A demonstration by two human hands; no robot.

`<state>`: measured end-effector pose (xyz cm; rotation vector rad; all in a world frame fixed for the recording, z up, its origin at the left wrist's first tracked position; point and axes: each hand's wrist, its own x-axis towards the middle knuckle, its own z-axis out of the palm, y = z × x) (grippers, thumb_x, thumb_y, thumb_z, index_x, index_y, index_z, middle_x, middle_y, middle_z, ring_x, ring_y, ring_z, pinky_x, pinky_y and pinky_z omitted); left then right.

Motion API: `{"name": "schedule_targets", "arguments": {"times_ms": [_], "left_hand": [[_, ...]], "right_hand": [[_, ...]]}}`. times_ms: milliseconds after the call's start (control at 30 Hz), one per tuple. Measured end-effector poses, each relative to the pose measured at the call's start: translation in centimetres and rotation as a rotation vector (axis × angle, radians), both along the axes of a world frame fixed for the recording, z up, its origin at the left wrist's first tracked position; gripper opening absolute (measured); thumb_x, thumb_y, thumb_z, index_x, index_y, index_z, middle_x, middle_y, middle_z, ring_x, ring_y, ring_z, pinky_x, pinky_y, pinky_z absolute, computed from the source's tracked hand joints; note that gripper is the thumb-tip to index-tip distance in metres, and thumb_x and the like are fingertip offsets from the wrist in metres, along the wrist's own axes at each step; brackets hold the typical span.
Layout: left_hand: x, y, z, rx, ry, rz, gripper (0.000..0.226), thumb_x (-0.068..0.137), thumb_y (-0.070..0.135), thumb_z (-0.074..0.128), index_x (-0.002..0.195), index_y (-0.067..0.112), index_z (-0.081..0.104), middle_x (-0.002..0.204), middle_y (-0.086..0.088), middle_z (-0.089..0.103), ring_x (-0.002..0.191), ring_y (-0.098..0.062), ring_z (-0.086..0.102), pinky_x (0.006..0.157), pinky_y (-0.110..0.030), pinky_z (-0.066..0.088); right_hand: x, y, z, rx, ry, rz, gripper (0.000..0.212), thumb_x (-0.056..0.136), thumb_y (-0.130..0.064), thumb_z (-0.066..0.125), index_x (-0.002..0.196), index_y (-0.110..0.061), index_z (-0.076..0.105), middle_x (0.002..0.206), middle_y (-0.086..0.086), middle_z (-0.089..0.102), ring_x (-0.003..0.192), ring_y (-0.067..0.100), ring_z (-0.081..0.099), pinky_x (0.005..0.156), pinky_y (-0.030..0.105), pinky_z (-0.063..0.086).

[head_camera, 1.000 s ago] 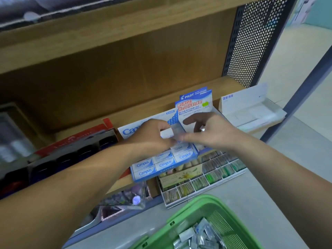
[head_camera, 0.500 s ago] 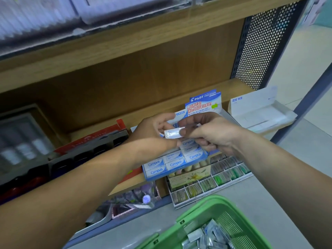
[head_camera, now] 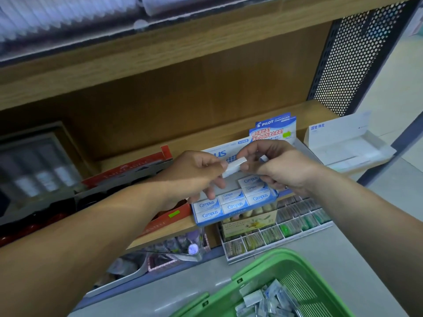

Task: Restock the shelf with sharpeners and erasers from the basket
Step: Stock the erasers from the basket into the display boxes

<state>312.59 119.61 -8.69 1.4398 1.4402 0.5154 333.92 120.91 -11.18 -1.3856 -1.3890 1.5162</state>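
Both hands hold one small white eraser (head_camera: 234,167) above the blue Campus eraser display box (head_camera: 231,208) on the wooden shelf (head_camera: 270,121). My left hand (head_camera: 194,171) pinches its left end, my right hand (head_camera: 272,165) pinches its right end. The box holds rows of white-and-blue Campus erasers (head_camera: 233,205). A Pilot foam eraser display card (head_camera: 273,128) stands behind my right hand. The green basket (head_camera: 256,271) at the bottom right holds several wrapped erasers (head_camera: 265,302).
A red pencil box (head_camera: 128,171) and dark trays lie left on the shelf. A white open box (head_camera: 348,145) sits at the shelf's right end. Below are a tray of green and tan small items (head_camera: 295,225) and a clear bin (head_camera: 178,245). A perforated metal side panel (head_camera: 357,53) closes the right.
Both hands rose from the Campus box with one eraser lifted between them. The view has tilted up slightly.
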Motion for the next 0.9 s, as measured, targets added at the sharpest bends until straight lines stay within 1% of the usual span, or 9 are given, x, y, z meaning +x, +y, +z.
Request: {"name": "schedule_targets", "arguments": {"times_ms": [67,133,233,367,533,600,667,800,900], "left_hand": [[-0.3,0.2,-0.2,0.013,-0.036,0.009,0.016,0.098,0.027,0.07,0.106,0.014,0.072,0.088,-0.007,0.077,0.052,-0.007,0.057,0.04,-0.023,0.034],[-0.5,0.4,-0.3,0.055,-0.052,0.041,0.018,0.092,0.02,0.076,0.109,0.015,0.072,0.088,-0.008,0.073,0.05,-0.004,0.055,0.04,-0.024,0.034],[-0.6,0.5,-0.6,0.097,-0.051,0.053,0.022,0.088,0.014,0.08,0.108,0.017,0.073,0.086,-0.007,0.068,0.049,-0.004,0.056,0.042,-0.024,0.035],[-0.7,0.5,-0.8,0.119,-0.028,0.038,0.02,0.088,0.011,0.08,0.106,0.02,0.074,0.089,-0.003,0.07,0.057,-0.006,0.06,0.044,-0.025,0.035],[-1.0,0.5,-0.6,0.134,-0.028,0.012,0.027,0.089,0.012,0.08,0.111,0.027,0.073,0.093,-0.004,0.073,0.059,-0.008,0.061,0.046,-0.027,0.035],[-0.8,0.4,-0.4,0.135,-0.026,0.004,0.032,0.086,0.014,0.083,0.112,0.031,0.072,0.094,-0.004,0.073,0.059,-0.009,0.062,0.045,-0.025,0.036],[-0.4,0.4,-0.3,0.153,0.003,0.002,0.028,0.083,0.017,0.085,0.106,0.028,0.074,0.091,-0.003,0.072,0.059,-0.007,0.063,0.042,-0.02,0.037],[1.4,0.7,-0.2,0.134,0.044,0.028,0.016,0.086,0.022,0.083,0.098,0.023,0.074,0.084,0.001,0.07,0.055,-0.007,0.061,0.042,-0.02,0.036],[4.1,0.9,-0.1,0.11,0.074,-0.007,0.017,0.086,0.022,0.083,0.1,0.021,0.074,0.084,0.0,0.07,0.048,-0.005,0.056,0.04,-0.015,0.035]], "right_hand": [[0.1,0.0,-0.1,-0.01,0.004,0.026,0.02,0.089,-0.004,0.075,0.099,-0.022,0.076,0.077,0.015,0.061,0.046,0.014,0.03,0.048,0.024,0.014],[0.4,0.0,-0.3,-0.031,0.042,0.044,0.027,0.089,0.0,0.072,0.107,-0.021,0.076,0.083,0.012,0.067,0.044,0.013,0.033,0.047,0.024,0.013],[0.4,0.2,-0.5,-0.04,0.054,0.04,0.031,0.091,0.005,0.068,0.11,-0.018,0.074,0.079,-0.001,0.066,0.043,0.012,0.036,0.044,0.02,0.016],[0.2,0.2,-0.5,-0.028,0.036,0.014,0.028,0.09,0.005,0.069,0.108,-0.016,0.074,0.075,-0.004,0.062,0.042,0.011,0.035,0.04,0.018,0.02],[0.4,0.2,-0.3,-0.023,0.026,0.01,0.023,0.092,0.0,0.07,0.106,-0.017,0.075,0.069,-0.005,0.064,0.041,0.01,0.034,0.041,0.02,0.02],[0.5,0.3,-0.3,-0.032,0.034,0.003,0.022,0.093,-0.001,0.068,0.107,-0.016,0.075,0.062,0.0,0.057,0.04,0.01,0.032,0.042,0.021,0.018],[0.4,0.2,-0.3,-0.039,0.031,-0.002,0.021,0.093,-0.001,0.068,0.107,-0.015,0.075,0.058,0.002,0.052,0.039,0.01,0.031,0.042,0.021,0.018],[1.2,0.0,0.7,-0.004,-0.032,-0.022,0.021,0.089,-0.001,0.073,0.103,-0.016,0.075,0.07,0.002,0.064,0.043,0.013,0.033,0.043,0.021,0.02],[4.7,0.3,2.3,0.02,-0.12,-0.084,0.012,0.093,-0.013,0.071,0.104,-0.014,0.073,0.081,0.003,0.077,0.046,0.016,0.037,0.042,0.022,0.024]]}}
